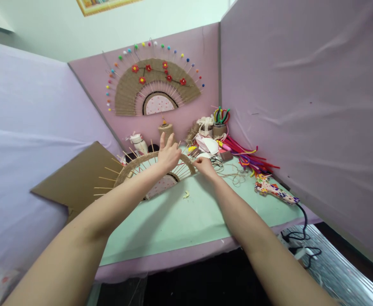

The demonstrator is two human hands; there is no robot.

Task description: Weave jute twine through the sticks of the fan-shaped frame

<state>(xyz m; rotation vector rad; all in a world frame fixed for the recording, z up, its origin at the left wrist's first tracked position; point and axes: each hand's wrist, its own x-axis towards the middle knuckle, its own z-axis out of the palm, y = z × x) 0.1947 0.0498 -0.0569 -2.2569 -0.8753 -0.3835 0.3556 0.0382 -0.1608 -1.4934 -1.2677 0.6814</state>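
Observation:
A half-round fan frame (133, 165) of thin wooden sticks stands tilted on the table, with twine woven into a band across the sticks. Its base is a dotted half-circle (163, 185) with a brown rim. My left hand (169, 154) rests over the top of the woven band, fingers spread and pointing up; its thumb side is partly hidden. At the band's right end my right hand (204, 165) is closed in a pinch, seemingly on the twine. Loose twine (235, 174) lies in loops to the right of that hand.
A finished fan (156, 85) with red flowers hangs on the back panel. Behind my hands stand a twine spool (166, 131), a white bottle (139, 143) and a scissors holder (220, 129). Pipe cleaners (253, 159) and a corded glue gun (275, 190) lie right; cardboard (78, 178) leans left.

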